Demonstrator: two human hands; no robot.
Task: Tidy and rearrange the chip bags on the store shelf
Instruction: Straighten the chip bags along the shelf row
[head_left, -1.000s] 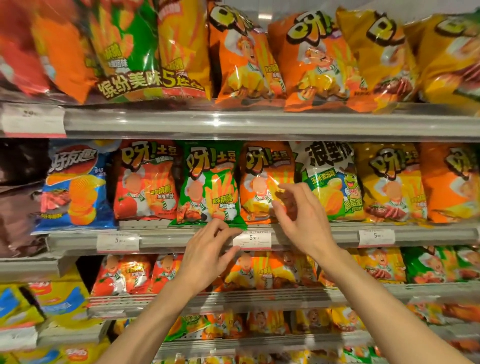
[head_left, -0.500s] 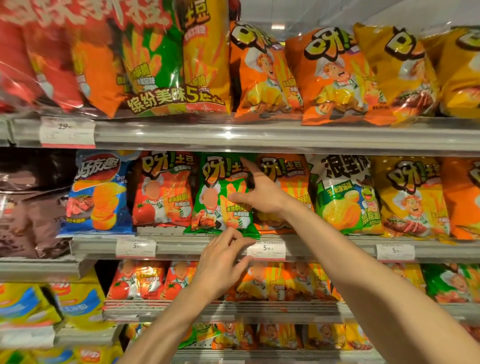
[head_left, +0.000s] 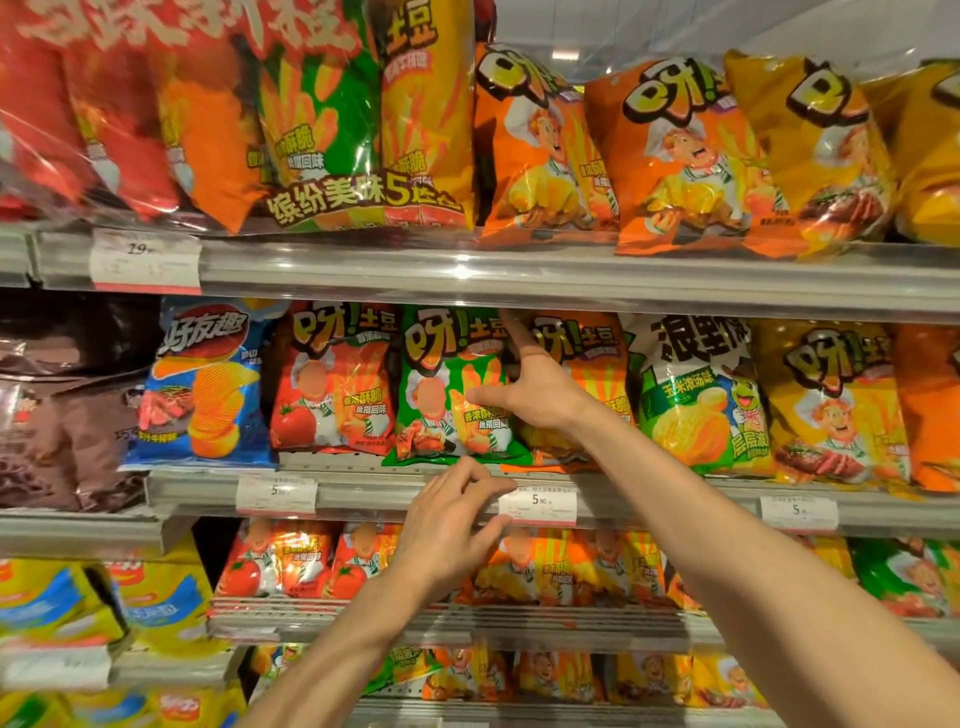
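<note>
On the middle shelf (head_left: 395, 491) a green chip bag (head_left: 441, 384) stands between a red tomato bag (head_left: 332, 379) and an orange bag (head_left: 587, 364). My right hand (head_left: 535, 387) reaches in at the gap between the green and orange bags, index finger pointing up, thumb lying across the green bag's right edge; its other fingers are hidden behind the bags. My left hand (head_left: 447, 519) hovers open in front of the shelf rail just below the green bag, fingertips near a price tag (head_left: 537, 505).
A blue bag (head_left: 208, 384) and a green-white bag (head_left: 696, 395) flank the row, with yellow and orange bags further right. Large bags fill the upper shelf (head_left: 519, 275). Lower shelves carry more small bags. Dark brown bags (head_left: 62, 400) sit at far left.
My right hand moved left from the orange bag's front to the gap beside the green bag and reached deeper. My left hand stayed by the shelf rail. The view shifted closer.
</note>
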